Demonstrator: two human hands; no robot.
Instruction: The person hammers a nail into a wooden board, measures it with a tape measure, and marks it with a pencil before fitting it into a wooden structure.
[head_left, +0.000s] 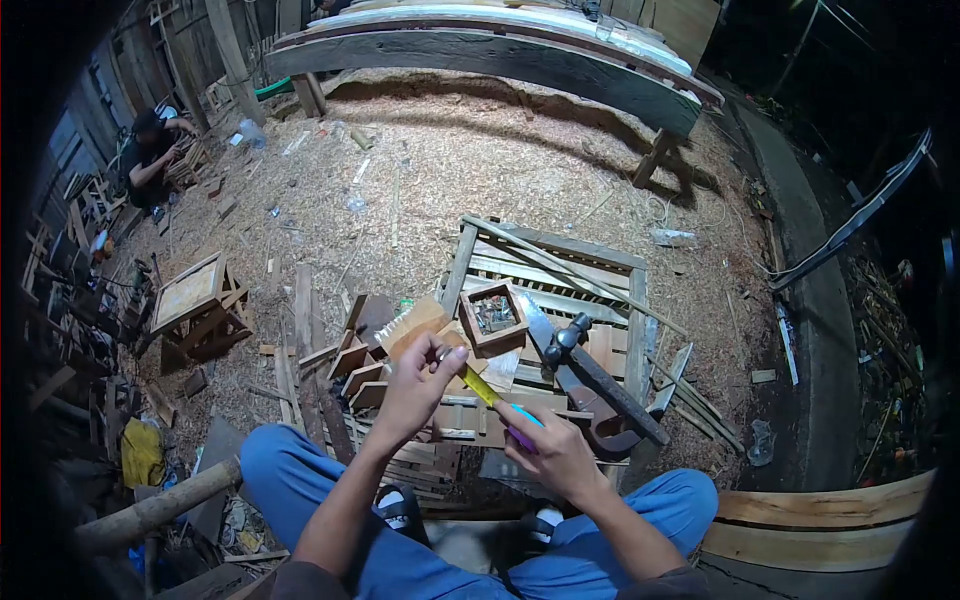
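Note:
A tape measure (pixel 480 387) with a yellow blade stretches between my hands. My left hand (pixel 412 393) pinches the free end of the blade between thumb and fingers. Around the blue and purple case my right hand (pixel 552 452) is closed. Just beyond them, a small square wooden box (pixel 478 337) contains nails or similar metal bits. Right of the box lies a hammer (pixel 612 384), resting across a handsaw (pixel 543 328). A tan piece of wood (pixel 418 328) sits behind my left hand.
Under the tools is a slatted wooden frame (pixel 638 300). Wood blocks (pixel 358 362) are piled at its left, near a small stool-like wooden piece (pixel 190 295). Shavings cover the ground. A long workbench (pixel 480 52) stands at the back; another person (pixel 150 160) crouches far left.

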